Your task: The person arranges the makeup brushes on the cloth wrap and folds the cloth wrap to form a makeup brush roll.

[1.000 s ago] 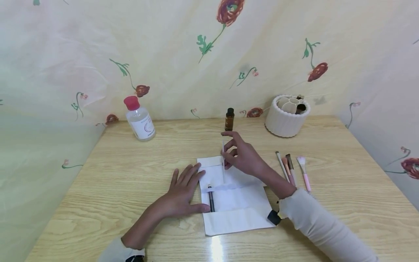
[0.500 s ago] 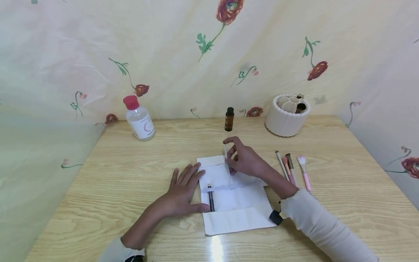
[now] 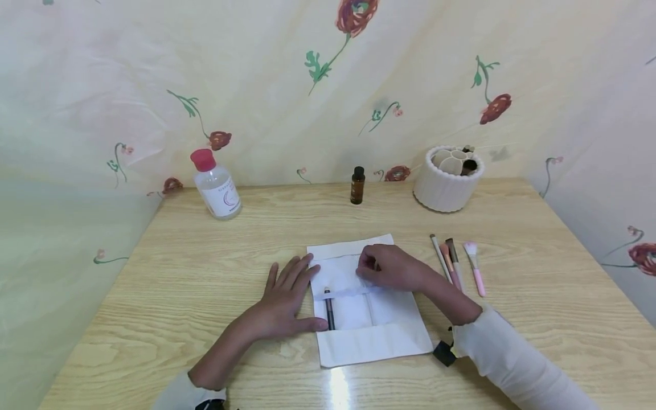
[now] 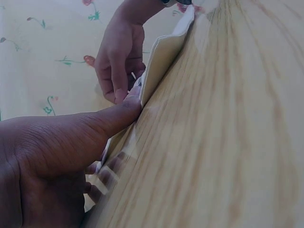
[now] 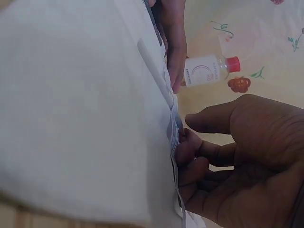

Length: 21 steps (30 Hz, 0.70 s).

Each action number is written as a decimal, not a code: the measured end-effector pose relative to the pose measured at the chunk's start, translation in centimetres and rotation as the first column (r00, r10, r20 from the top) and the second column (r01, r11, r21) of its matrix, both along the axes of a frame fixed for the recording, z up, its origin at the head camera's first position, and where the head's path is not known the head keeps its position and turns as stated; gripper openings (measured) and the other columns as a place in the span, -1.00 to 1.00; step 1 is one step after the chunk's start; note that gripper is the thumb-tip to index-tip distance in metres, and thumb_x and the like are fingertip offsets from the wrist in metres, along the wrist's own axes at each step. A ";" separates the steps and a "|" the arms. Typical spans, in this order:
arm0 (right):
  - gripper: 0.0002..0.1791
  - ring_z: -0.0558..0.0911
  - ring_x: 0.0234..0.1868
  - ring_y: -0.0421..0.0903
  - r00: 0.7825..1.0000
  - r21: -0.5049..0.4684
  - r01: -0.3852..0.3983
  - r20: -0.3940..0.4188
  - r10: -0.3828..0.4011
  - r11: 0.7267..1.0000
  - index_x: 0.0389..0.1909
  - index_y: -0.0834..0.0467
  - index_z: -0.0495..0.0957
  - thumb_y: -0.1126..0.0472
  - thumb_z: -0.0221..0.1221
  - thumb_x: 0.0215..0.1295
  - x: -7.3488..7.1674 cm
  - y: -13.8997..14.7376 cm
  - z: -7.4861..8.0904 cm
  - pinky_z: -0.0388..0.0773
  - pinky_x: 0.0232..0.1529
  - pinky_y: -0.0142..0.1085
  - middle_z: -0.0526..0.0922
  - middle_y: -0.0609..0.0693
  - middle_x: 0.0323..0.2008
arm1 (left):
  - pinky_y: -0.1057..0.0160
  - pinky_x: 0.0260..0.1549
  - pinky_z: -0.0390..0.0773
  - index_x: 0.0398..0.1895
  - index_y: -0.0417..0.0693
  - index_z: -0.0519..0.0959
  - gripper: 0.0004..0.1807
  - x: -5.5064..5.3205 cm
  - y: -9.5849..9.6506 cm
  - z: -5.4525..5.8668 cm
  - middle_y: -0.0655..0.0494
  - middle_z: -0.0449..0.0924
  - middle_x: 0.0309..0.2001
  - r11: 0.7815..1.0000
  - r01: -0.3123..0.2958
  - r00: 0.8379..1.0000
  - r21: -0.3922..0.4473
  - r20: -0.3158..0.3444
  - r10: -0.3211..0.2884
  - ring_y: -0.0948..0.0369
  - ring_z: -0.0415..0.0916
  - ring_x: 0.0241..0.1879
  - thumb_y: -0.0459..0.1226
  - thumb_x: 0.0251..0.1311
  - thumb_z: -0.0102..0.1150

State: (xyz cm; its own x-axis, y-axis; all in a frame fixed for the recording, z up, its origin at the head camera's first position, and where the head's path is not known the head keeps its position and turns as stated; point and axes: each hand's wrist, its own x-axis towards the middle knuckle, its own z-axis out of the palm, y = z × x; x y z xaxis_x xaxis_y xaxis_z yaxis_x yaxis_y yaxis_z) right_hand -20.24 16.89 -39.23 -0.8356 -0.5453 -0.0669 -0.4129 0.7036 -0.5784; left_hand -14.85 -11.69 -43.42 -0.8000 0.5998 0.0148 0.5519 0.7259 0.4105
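Note:
A white cloth brush roll (image 3: pixel 374 347) lies unfolded on the table, an elastic band (image 3: pixel 340 294) across its middle. Under the band at the left is a dark makeup brush (image 3: pixel 329 312). A slim white makeup brush (image 3: pixel 370 310) also runs beneath the band, its lower part showing in the right wrist view (image 5: pixel 154 71). My right hand (image 3: pixel 392 267) has its fingers curled at that brush's upper end, which they hide. My left hand (image 3: pixel 287 302) lies spread along the roll's left edge, fingertips and thumb touching the cloth.
Several makeup brushes (image 3: pixel 453 259) lie right of the roll, one with a pink handle (image 3: pixel 479 282). Along the back stand a red-capped clear bottle (image 3: pixel 217 191), a small brown bottle (image 3: pixel 357 188) and a white ribbed holder (image 3: pixel 445 185). A patterned cloth hangs behind.
My right hand has moved down and slightly right, sliding the slim white brush under the elastic band toward the roll's lower fold. The left hand has stayed in place.

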 end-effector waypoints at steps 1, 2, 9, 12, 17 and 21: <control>-0.93 0.48 -0.42 -0.19 1.000 0.002 -0.012 -0.024 0.012 1.000 -0.29 0.08 0.58 0.21 0.21 0.42 0.1 0.2 0.1 0.46 -0.38 -0.30 0.56 -0.13 -0.40 | -0.31 0.39 -0.44 0.61 -0.07 -0.01 0.19 0.0 0.0 0.0 0.00 -0.32 0.63 1.000 -0.001 1.000 0.004 0.000 0.001 -0.08 -0.39 0.58 0.42 0.10 0.14; -0.91 0.48 -0.42 -0.19 0.999 0.006 -0.018 -0.050 0.018 1.000 -0.31 0.07 0.60 0.21 0.19 0.44 0.2 0.4 0.2 0.46 -0.37 -0.30 0.57 -0.14 -0.39 | -0.31 0.39 -0.44 0.61 -0.07 -0.02 0.19 0.1 0.0 0.0 0.00 -0.32 0.63 1.000 -0.002 1.000 0.003 0.002 0.002 -0.08 -0.40 0.58 0.42 0.10 0.15; -0.87 0.55 -0.38 -0.15 0.983 0.081 0.141 -0.133 -0.130 0.987 -0.18 0.12 0.64 0.17 0.15 0.47 0.2 3.6 2.5 0.53 -0.40 -0.25 0.63 -0.06 -0.29 | -0.31 0.39 -0.45 0.61 -0.07 -0.01 0.19 0.2 0.1 0.1 0.00 -0.32 0.63 1.000 -0.001 1.000 0.012 0.009 0.001 -0.08 -0.40 0.58 0.41 0.10 0.17; -0.83 0.55 -0.42 -0.12 0.959 0.167 0.251 -0.177 -0.222 0.953 -0.15 0.19 0.62 0.17 0.14 0.46 -0.3 6.0 3.3 0.52 -0.45 -0.22 0.63 -0.04 -0.34 | -0.32 0.39 -0.45 0.61 -0.07 -0.01 0.18 0.1 0.1 0.2 0.00 -0.32 0.63 1.000 0.003 1.000 0.009 0.007 -0.003 -0.09 -0.40 0.57 0.40 0.11 0.16; -0.79 0.50 -0.53 -0.06 0.919 0.316 0.382 -0.233 -0.320 0.869 -0.27 0.21 0.61 0.13 0.15 0.43 -1.2 9.6 3.4 0.42 -0.60 -0.19 0.58 -0.02 -0.47 | -0.32 0.39 -0.46 0.61 -0.07 -0.02 0.18 0.1 0.0 0.2 0.00 -0.32 0.63 1.000 0.005 1.000 0.003 0.010 -0.005 -0.09 -0.40 0.57 0.40 0.11 0.17; -0.66 0.45 -0.58 -0.03 0.909 0.383 0.417 -0.195 -0.369 0.824 -0.54 0.12 0.56 0.05 0.13 0.43 -1.8 10.8 2.9 0.34 -0.67 -0.19 0.51 -0.02 -0.58 | -0.31 0.39 -0.46 0.61 -0.07 -0.02 0.19 0.1 0.1 0.2 0.01 -0.33 0.63 1.000 0.006 1.000 0.003 0.016 -0.006 -0.08 -0.41 0.58 0.40 0.11 0.17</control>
